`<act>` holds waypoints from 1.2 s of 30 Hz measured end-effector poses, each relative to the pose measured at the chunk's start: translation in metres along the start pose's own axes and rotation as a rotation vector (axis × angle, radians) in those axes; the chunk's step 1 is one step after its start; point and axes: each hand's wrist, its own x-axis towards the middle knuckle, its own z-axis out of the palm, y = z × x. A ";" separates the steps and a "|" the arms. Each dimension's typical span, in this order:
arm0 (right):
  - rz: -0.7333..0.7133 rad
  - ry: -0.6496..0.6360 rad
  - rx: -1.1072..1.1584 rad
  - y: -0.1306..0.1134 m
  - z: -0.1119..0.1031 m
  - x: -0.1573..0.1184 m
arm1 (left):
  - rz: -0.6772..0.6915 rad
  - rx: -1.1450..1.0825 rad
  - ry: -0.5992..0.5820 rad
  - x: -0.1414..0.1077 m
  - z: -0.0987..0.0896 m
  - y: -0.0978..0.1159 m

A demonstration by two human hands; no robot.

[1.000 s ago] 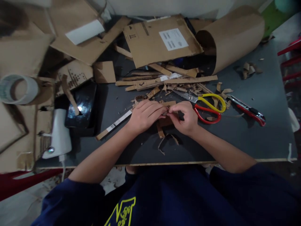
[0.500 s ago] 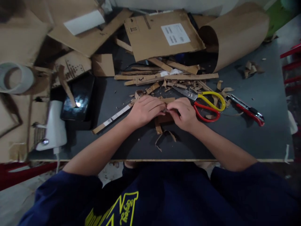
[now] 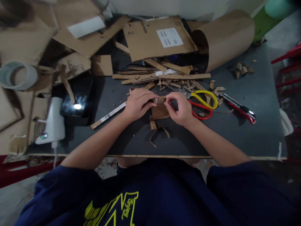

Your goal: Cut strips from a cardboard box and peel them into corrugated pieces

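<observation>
Between my two hands is a small strip of cardboard (image 3: 160,100), its ridged side showing. My left hand (image 3: 140,103) pinches its left end with thumb and fingers. At the other end, the fingertips of my right hand (image 3: 179,107) are closed on it. Below the strip a flat brown cardboard piece (image 3: 161,112) lies on the table, partly covered by my hands. A short cardboard scrap (image 3: 152,122) and a thin curled paper strip (image 3: 160,131) lie nearer to me. Scissors (image 3: 204,99) with one yellow and one red handle rest just right of my right hand.
A red utility knife (image 3: 240,108) lies at the right. Cardboard strips (image 3: 164,77) and scraps spread behind my hands, with a cardboard box (image 3: 145,40) and a brown paper roll (image 3: 231,40) beyond. At the left are a white glue gun-like device (image 3: 53,121) and a tape roll (image 3: 18,75).
My hands have drawn slightly apart, and more of the cardboard strip shows between them. The whole view has shifted a little.
</observation>
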 end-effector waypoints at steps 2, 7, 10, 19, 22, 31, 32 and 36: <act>0.030 0.017 0.013 -0.001 0.001 -0.001 | 0.045 -0.018 0.009 0.001 0.001 0.001; -0.051 0.002 0.035 -0.004 0.003 -0.001 | 0.109 -0.055 0.007 0.003 0.003 0.008; -0.088 0.031 0.028 -0.004 0.005 0.000 | 0.084 -0.091 0.003 0.003 0.003 0.012; 0.008 0.053 0.048 -0.010 0.004 -0.003 | -0.110 -0.256 -0.065 0.004 0.006 0.018; 0.046 0.043 0.050 -0.012 0.003 -0.004 | -0.118 -0.308 -0.057 0.005 0.006 0.019; -0.002 0.048 0.057 -0.008 0.003 -0.003 | -0.124 -0.346 -0.065 0.007 0.005 0.020; -0.010 0.044 0.063 -0.007 0.003 -0.003 | -0.123 -0.354 -0.066 0.007 0.005 0.020; 0.063 -0.011 0.126 -0.006 0.002 -0.002 | -0.155 -0.349 -0.092 0.007 0.003 0.021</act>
